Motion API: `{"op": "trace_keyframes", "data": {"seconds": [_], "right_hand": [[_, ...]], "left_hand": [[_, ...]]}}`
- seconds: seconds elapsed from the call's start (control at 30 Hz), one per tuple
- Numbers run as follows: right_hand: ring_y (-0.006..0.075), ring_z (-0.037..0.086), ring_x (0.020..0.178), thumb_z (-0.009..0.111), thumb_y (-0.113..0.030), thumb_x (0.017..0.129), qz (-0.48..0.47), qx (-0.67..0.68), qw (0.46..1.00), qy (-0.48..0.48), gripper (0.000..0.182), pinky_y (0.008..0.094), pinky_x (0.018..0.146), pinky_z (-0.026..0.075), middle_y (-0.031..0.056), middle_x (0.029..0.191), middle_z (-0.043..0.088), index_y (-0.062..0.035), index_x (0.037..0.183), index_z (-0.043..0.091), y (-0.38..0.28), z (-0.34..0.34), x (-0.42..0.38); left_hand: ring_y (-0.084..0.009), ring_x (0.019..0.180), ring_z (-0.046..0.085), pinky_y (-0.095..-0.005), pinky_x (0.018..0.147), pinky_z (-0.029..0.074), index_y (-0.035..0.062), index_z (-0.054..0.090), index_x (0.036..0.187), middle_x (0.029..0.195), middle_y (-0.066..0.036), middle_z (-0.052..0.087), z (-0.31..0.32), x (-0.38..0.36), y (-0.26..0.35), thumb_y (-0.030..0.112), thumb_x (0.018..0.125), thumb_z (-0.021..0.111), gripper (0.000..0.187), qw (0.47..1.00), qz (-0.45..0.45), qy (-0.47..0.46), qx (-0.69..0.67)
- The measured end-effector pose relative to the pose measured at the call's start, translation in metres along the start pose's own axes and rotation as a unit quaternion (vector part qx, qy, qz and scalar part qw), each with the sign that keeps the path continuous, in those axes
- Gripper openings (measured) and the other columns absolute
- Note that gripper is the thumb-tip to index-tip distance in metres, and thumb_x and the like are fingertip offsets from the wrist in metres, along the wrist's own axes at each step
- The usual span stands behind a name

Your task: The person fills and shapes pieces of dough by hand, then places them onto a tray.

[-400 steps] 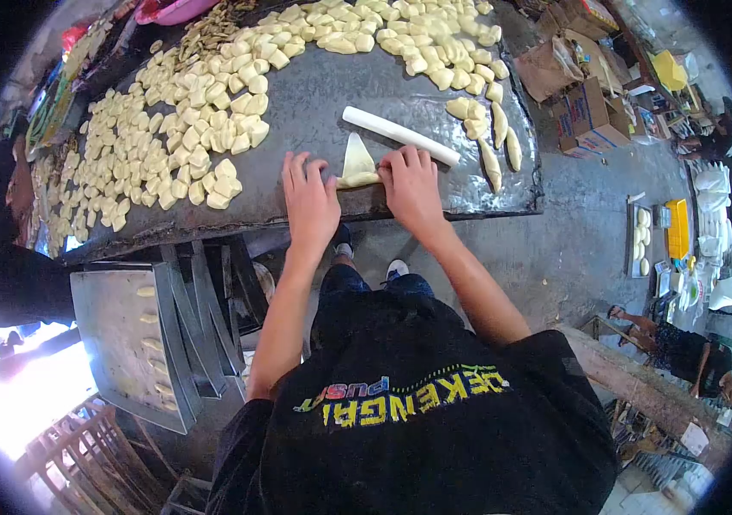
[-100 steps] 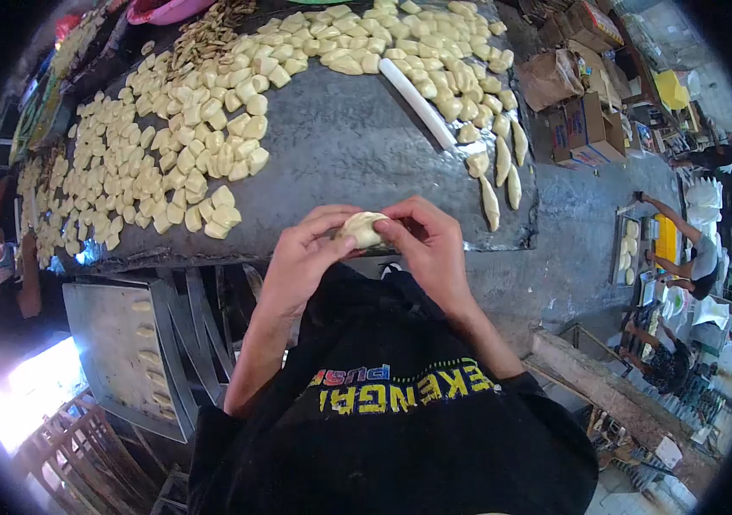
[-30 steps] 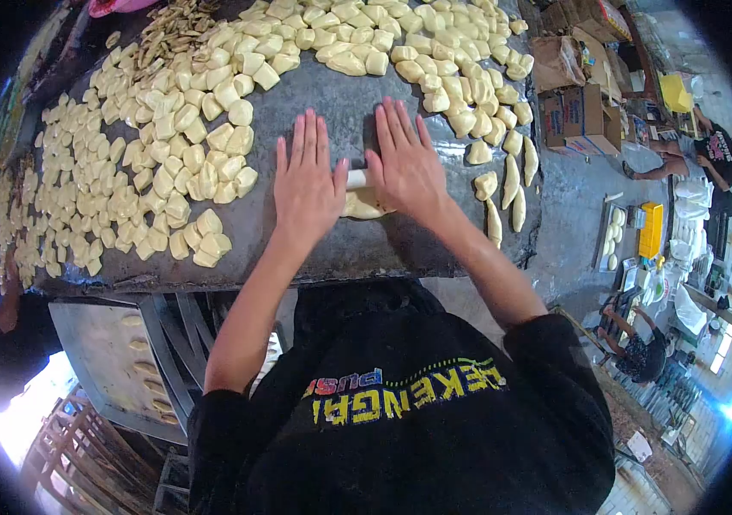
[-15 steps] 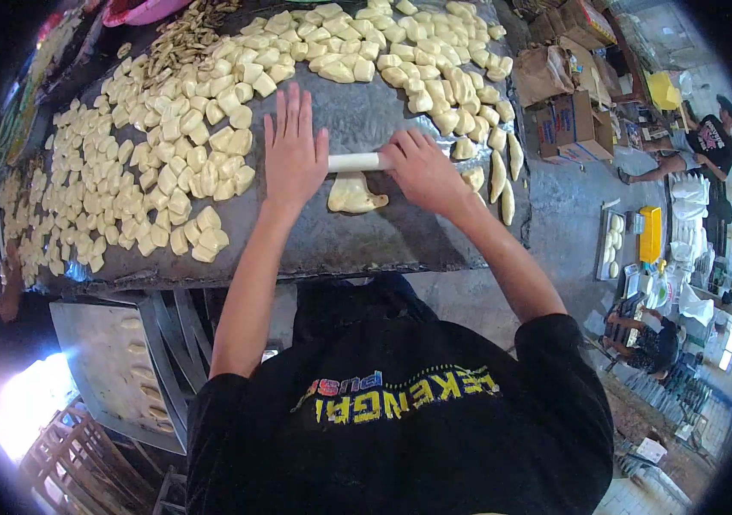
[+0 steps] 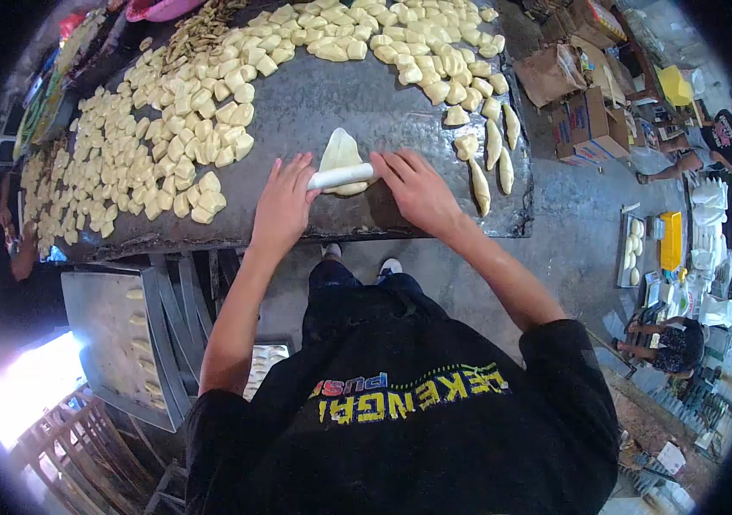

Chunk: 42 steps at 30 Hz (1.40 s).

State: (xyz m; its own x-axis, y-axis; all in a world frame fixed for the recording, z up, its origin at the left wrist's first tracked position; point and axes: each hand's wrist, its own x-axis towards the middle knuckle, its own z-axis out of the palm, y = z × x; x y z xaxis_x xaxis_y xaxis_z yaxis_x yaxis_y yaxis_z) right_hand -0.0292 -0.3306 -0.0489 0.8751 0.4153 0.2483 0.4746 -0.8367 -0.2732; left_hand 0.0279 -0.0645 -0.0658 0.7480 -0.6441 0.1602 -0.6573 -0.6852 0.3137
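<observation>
A white rolling pin (image 5: 342, 177) lies across a flattened piece of dough (image 5: 340, 150) near the table's front edge. The dough shows above the pin as a thin tongue, with a small part below it. My left hand (image 5: 284, 202) is closed on the pin's left end. At the right end, my right hand (image 5: 416, 189) has its fingers curled over the pin. Many cut dough pieces (image 5: 160, 146) spread over the left and back of the dark table (image 5: 297, 112). Several long shaped pieces (image 5: 493, 144) lie right of my right hand.
A metal tray (image 5: 113, 335) with shaped dough stands below the table at left. Cardboard boxes (image 5: 587, 129) and a yellow crate (image 5: 671, 240) are at right. Other people (image 5: 679, 348) are at the right side, and another person's arm (image 5: 24, 253) shows at far left.
The pin has moved toward the table's front edge, and the dough now extends above it. My left fingers have gone from stretched out to curled on the pin. The view has shifted.
</observation>
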Motion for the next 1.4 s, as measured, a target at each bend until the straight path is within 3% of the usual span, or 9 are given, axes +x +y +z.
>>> {"op": "trace_keyframes", "data": {"seconds": [0.07, 0.13, 0.3, 0.47, 0.63, 0.8, 1.07, 1.23, 1.4], "right_hand": [[0.0374, 0.050, 0.126, 0.056, 0.001, 0.079, -0.003, 0.011, 1.000, -0.027, 0.057, 0.0467, 0.107, 0.042, 0.0177, 0.132, 0.054, 0.0023, 0.135, 0.049, 0.003, -0.006, 0.008], [0.0333, 0.054, 0.117, 0.059, -0.002, 0.076, -0.036, 0.013, 0.998, 0.045, 0.059, 0.0455, 0.100, 0.044, 0.0140, 0.119, 0.056, 0.0025, 0.134, 0.049, 0.005, -0.010, 0.020], [0.0343, 0.053, 0.123, 0.057, 0.000, 0.077, -0.039, -0.018, 0.996, 0.083, 0.056, 0.0437, 0.108, 0.042, 0.0164, 0.130, 0.056, 0.0028, 0.133, 0.051, 0.012, 0.013, 0.025], [0.0337, 0.050, 0.131, 0.056, 0.001, 0.076, -0.009, -0.016, 0.998, 0.066, 0.055, 0.0437, 0.115, 0.036, 0.0179, 0.140, 0.053, 0.0025, 0.131, 0.053, 0.000, 0.015, -0.002], [0.0348, 0.055, 0.117, 0.056, -0.001, 0.077, -0.034, -0.010, 0.999, 0.021, 0.055, 0.0459, 0.103, 0.044, 0.0159, 0.127, 0.057, 0.0005, 0.132, 0.053, -0.005, -0.002, -0.006], [0.0347, 0.056, 0.113, 0.056, -0.002, 0.079, -0.035, -0.008, 0.997, 0.068, 0.052, 0.0466, 0.100, 0.045, 0.0173, 0.124, 0.056, 0.0008, 0.131, 0.054, 0.002, -0.002, 0.013], [0.0346, 0.056, 0.117, 0.055, 0.005, 0.078, -0.044, -0.018, 0.992, 0.121, 0.057, 0.0451, 0.103, 0.045, 0.0171, 0.134, 0.055, 0.0003, 0.134, 0.052, 0.005, 0.013, -0.005], [0.0317, 0.058, 0.112, 0.058, 0.002, 0.076, -0.019, 0.030, 0.996, 0.081, 0.052, 0.0412, 0.100, 0.047, 0.0128, 0.124, 0.061, -0.0016, 0.128, 0.057, 0.006, 0.004, -0.006], [0.0313, 0.057, 0.111, 0.060, 0.003, 0.075, -0.044, 0.040, 0.991, 0.116, 0.047, 0.0411, 0.097, 0.048, 0.0118, 0.118, 0.061, -0.0025, 0.122, 0.060, 0.011, 0.002, -0.002]], "left_hand": [[-0.0320, 0.137, 0.044, -0.0508, 0.118, 0.027, 0.0006, 0.049, 0.132, 0.142, -0.016, 0.051, -0.007, 0.002, -0.003, 0.015, 0.094, 0.056, 0.041, 1.000, 0.006, 0.022, 0.010], [-0.0316, 0.136, 0.045, -0.0509, 0.118, 0.027, 0.0012, 0.050, 0.131, 0.141, -0.016, 0.052, -0.013, 0.010, -0.002, 0.014, 0.094, 0.056, 0.039, 0.999, 0.011, 0.043, 0.015], [-0.0326, 0.132, 0.048, -0.0526, 0.117, 0.027, 0.0012, 0.049, 0.135, 0.134, -0.015, 0.056, 0.009, 0.008, 0.009, 0.011, 0.094, 0.057, 0.043, 0.991, -0.035, 0.120, 0.043], [-0.0302, 0.125, 0.053, -0.0509, 0.115, 0.032, 0.0009, 0.052, 0.135, 0.129, -0.015, 0.059, 0.015, -0.015, 0.010, 0.009, 0.092, 0.058, 0.044, 0.994, -0.022, 0.103, -0.003], [-0.0318, 0.119, 0.055, -0.0503, 0.114, 0.034, 0.0013, 0.050, 0.137, 0.127, -0.018, 0.058, 0.004, -0.019, 0.011, 0.008, 0.091, 0.059, 0.047, 0.996, -0.003, 0.070, -0.058], [-0.0383, 0.122, 0.051, -0.0509, 0.115, 0.032, 0.0003, 0.049, 0.139, 0.128, -0.021, 0.056, -0.004, -0.003, 0.021, 0.010, 0.091, 0.060, 0.050, 0.993, -0.045, 0.108, 0.022], [-0.0328, 0.116, 0.057, -0.0512, 0.114, 0.034, 0.0011, 0.055, 0.134, 0.118, -0.016, 0.061, 0.013, -0.024, 0.026, 0.008, 0.089, 0.062, 0.046, 0.988, -0.050, 0.147, 0.028], [-0.0315, 0.106, 0.060, -0.0502, 0.111, 0.038, 0.0016, 0.062, 0.126, 0.110, -0.014, 0.063, 0.007, -0.019, 0.019, 0.006, 0.085, 0.065, 0.041, 0.990, -0.026, 0.137, -0.005], [-0.0335, 0.104, 0.059, -0.0501, 0.106, 0.041, 0.0040, 0.063, 0.125, 0.108, -0.013, 0.061, 0.007, -0.018, 0.019, 0.007, 0.083, 0.068, 0.042, 0.991, -0.026, 0.128, 0.004]]}}
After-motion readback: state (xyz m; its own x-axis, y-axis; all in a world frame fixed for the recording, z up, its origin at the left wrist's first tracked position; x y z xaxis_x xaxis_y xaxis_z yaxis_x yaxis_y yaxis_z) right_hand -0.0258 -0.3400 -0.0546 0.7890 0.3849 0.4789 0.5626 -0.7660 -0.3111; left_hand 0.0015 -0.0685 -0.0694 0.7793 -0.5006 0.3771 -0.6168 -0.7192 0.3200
